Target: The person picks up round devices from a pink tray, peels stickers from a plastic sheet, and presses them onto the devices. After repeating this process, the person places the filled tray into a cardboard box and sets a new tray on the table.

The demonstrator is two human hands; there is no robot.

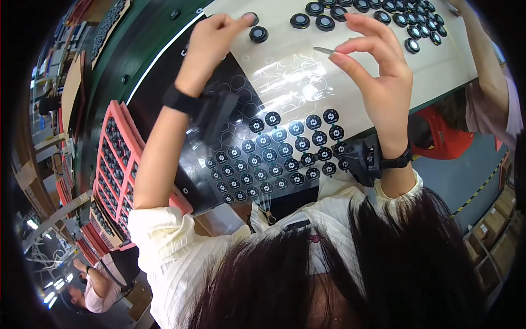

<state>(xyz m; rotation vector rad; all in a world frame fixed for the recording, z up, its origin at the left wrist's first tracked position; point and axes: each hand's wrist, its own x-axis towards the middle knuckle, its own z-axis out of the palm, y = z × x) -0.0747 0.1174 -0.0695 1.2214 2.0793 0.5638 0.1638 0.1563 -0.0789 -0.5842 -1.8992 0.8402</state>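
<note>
My left hand (212, 43) is at the upper left of the work surface. Its fingers are curled, with the thumb against a small round black part (253, 18). Just below that stands another round black part with a pale centre (258, 34). To the right, my right hand (378, 60) pinches a thin, flat grey piece (324, 50) between thumb and forefinger, above the table; its exact kind is unclear. Below both hands lies a clear sheet with rows of round black labels (269, 156). Its far part shows only ring outlines, with light glaring off it.
Many round black parts (325, 22) stand at the back right. A pink divided tray (133, 167) of small dark parts sits at the left, beside a green belt (143, 41). Another person's arm (485, 49) reaches in at right, near a red stool (445, 137).
</note>
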